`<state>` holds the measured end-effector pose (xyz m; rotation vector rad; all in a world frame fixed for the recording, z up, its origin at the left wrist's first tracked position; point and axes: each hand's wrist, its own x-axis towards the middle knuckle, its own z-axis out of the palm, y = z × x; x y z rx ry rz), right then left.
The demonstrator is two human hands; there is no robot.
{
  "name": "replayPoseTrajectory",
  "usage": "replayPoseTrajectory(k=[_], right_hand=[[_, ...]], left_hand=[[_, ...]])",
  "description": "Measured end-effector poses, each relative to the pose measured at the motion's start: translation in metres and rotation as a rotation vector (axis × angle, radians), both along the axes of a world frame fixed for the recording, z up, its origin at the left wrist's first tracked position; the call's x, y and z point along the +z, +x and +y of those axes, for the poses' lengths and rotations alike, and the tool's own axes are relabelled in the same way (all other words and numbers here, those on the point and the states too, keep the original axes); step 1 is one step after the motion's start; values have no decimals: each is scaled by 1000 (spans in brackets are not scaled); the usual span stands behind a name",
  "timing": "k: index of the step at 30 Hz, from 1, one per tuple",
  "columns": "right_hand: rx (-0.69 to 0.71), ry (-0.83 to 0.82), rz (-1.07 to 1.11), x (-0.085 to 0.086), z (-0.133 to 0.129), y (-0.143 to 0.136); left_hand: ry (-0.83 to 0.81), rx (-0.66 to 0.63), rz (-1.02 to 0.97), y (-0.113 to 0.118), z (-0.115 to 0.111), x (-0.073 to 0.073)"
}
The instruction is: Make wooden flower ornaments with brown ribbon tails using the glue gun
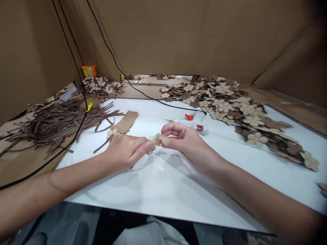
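Observation:
Over the white board, my left hand [129, 149] is closed with its thumb and fingers pinching a small beige flower [151, 147], mostly hidden by the fingers. My right hand [187, 141] faces it, thumb and fingertips gripping a crumpled, torn beige scrap [165, 140]. The scrap reaches across to the flower, and they appear to touch. Just behind my right hand lies a white glue gun [185, 122] with a red part. Partly behind my left hand are another beige flower [112, 132], a brown strip [102, 144] and a torn cardboard piece [128, 121].
A tangled heap of brown strips [58, 124] covers the left side. Piled brown and beige flowers [224, 98] spread along the right; a smaller pile [102, 85] sits back left. A black cable [112, 54] hangs across. Cardboard walls [163, 37] enclose the white board [163, 190].

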<state>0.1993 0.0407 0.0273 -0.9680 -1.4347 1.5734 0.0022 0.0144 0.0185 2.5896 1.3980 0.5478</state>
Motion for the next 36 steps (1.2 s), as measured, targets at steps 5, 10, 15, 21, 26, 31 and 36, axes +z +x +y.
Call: replayPoseTrajectory(k=[5,10,15,21,26,31,36], right_hand=[[14,223,-142,3,-7,-3],[43,186,-103,3,-8,-4],[42,114,-30,2,-4,-4],[21,54,-12,0,-2,-4],[24,128,-79,-2,-4,-4],[110,138,-91,-4,-4,-5],[164,67,-45,-6,-1,-3]], left_hand=[[0,-19,-25,-3,1,-1],[42,5,42,0,1,1],[160,0,94,4,-1,-3],[154,-1,98,4,-2,-4],[100,-81,61,1,-3,-1],[65,-55,60,-1,0,0],[92,-71,55,-2,3,-4]])
